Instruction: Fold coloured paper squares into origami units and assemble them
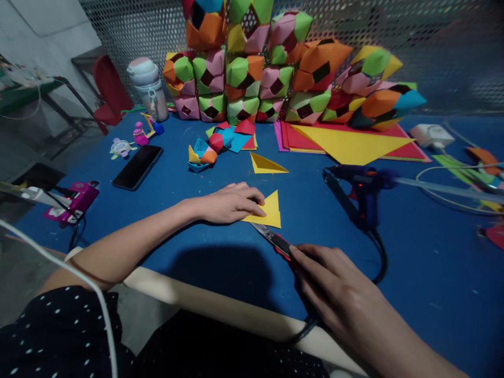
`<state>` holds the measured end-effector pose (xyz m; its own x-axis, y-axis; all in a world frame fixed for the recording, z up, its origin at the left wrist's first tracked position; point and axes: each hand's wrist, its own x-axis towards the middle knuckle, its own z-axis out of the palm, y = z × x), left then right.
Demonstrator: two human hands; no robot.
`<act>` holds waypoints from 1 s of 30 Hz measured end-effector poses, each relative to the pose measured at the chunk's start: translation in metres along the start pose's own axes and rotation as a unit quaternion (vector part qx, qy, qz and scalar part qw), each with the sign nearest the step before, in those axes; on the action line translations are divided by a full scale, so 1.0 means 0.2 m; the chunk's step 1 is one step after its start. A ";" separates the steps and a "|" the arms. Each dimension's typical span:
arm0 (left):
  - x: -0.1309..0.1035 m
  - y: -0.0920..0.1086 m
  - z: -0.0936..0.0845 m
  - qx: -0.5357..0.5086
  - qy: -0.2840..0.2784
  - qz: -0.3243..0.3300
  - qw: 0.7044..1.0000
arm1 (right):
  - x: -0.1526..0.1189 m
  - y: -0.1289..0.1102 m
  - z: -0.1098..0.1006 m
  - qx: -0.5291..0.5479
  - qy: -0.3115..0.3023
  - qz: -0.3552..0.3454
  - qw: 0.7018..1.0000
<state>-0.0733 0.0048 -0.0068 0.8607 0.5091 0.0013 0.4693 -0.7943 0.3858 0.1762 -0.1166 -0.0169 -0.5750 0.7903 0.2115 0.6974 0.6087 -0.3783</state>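
Observation:
My left hand (235, 203) lies on a folded piece of yellow paper (272, 212), its fingers stretched flat and pressing the sheet to the table. In my right hand (334, 286) is a red and black utility knife (280, 244), with the fingers wrapped round its handle. The knife's blade points away to the left and its tip meets the paper's lower edge, close under my left fingers. Just beyond the sheet rests a small yellow paper triangle (268, 164).
A glue gun (364, 184) stands on the blue table (232, 262) at right, its cord curling toward the front edge. Behind are stacked coloured paper (394, 152) and folded paper balls (242, 76). A phone (138, 167) and a bottle (151, 92) are at left.

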 end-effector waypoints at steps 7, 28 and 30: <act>0.00 0.00 0.00 0.006 -0.003 0.003 1.000 | 0.03 -0.02 0.01 0.001 -0.016 -0.009 1.000; -0.03 0.02 -0.01 -0.085 0.064 -0.012 0.994 | 0.01 0.02 -0.15 0.059 0.035 -0.031 0.997; -0.04 0.05 -0.01 -0.091 0.092 -0.034 0.991 | 0.00 0.08 -0.17 0.042 0.085 0.011 0.995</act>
<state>-0.0761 -0.0062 -0.0020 0.7696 0.6247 0.1320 0.4671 -0.6917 0.5508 0.2026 -0.1042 0.0075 -0.4748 0.8079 0.3490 0.6661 0.5891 -0.4575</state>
